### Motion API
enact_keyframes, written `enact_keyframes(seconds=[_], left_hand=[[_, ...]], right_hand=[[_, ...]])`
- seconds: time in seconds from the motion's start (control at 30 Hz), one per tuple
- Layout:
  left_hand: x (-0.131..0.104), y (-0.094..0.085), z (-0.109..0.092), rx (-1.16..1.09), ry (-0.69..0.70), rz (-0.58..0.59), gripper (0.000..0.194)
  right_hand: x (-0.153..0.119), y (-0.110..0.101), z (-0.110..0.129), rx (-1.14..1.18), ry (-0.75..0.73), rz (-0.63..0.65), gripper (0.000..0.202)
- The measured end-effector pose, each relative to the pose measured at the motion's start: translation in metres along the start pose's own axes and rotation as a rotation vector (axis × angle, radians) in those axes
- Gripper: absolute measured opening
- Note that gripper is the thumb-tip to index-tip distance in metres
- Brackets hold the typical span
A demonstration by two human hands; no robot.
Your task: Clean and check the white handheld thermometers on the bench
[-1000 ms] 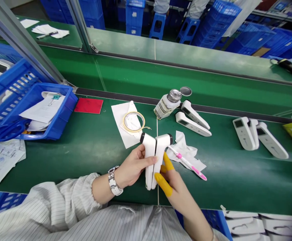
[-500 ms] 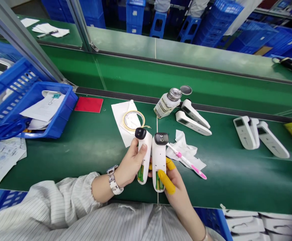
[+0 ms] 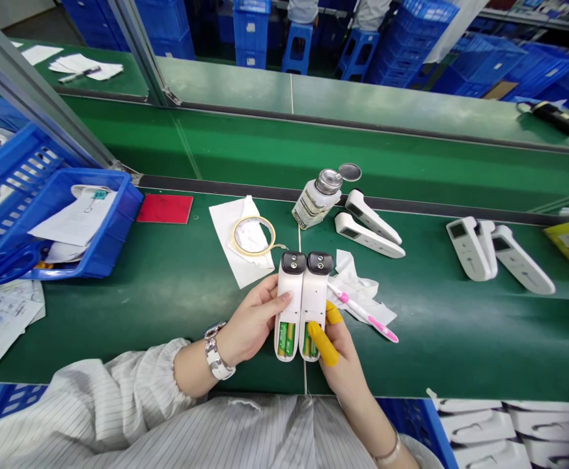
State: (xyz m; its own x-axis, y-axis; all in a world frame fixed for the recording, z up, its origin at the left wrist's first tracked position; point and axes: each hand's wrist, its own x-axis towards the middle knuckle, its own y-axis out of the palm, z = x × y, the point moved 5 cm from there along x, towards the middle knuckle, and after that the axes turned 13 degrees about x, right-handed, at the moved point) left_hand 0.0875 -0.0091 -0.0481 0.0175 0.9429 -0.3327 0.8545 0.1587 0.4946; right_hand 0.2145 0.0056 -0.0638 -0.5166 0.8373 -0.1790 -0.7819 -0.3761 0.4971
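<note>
Two white handheld thermometers with black sensor heads stand side by side in my hands, backs towards me, battery bays uncovered with green batteries inside. My left hand (image 3: 255, 319) is closed round the left thermometer (image 3: 291, 293), its thumb flat on the back. My right hand (image 3: 336, 345), with yellow finger cots on thumb and finger, grips the right thermometer (image 3: 314, 296); the thumb lies over its battery bay. Just beyond my right hand, a pink and white toothbrush (image 3: 362, 309) rests on a crumpled white wipe (image 3: 350, 277). The fingers behind the thermometers are hidden.
Farther back are a tape roll (image 3: 238, 244) on white paper, a pump bottle (image 3: 314, 205) with its lid raised, and more thermometers (image 3: 372, 238) (image 3: 470, 251). At left stand a blue bin (image 3: 103, 251) and a red card (image 3: 165, 209). White trays (image 3: 480, 426) lie below the right edge.
The left thermometer has turned so its back and batteries face me, and it now sits against the right one, tops level. The view has shifted slightly.
</note>
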Motion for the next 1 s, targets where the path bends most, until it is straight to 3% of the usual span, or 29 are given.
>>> enact_keyframes(seconds=[0.67,0.87,1.0], left_hand=[[-0.005,0.002,-0.002,0.006,0.053,0.003,0.033],[-0.003,0.001,-0.005,-0.073,0.010,-0.034,0.028],[-0.001,0.000,-0.002,-0.163,-0.046,-0.016,0.030]], right_hand=[[-0.002,-0.003,-0.003,-0.048,-0.023,0.007,0.040],[-0.002,-0.004,-0.006,0.051,-0.042,-0.097,0.035],[-0.005,-0.014,-0.015,0.048,0.038,-0.151,0.040]])
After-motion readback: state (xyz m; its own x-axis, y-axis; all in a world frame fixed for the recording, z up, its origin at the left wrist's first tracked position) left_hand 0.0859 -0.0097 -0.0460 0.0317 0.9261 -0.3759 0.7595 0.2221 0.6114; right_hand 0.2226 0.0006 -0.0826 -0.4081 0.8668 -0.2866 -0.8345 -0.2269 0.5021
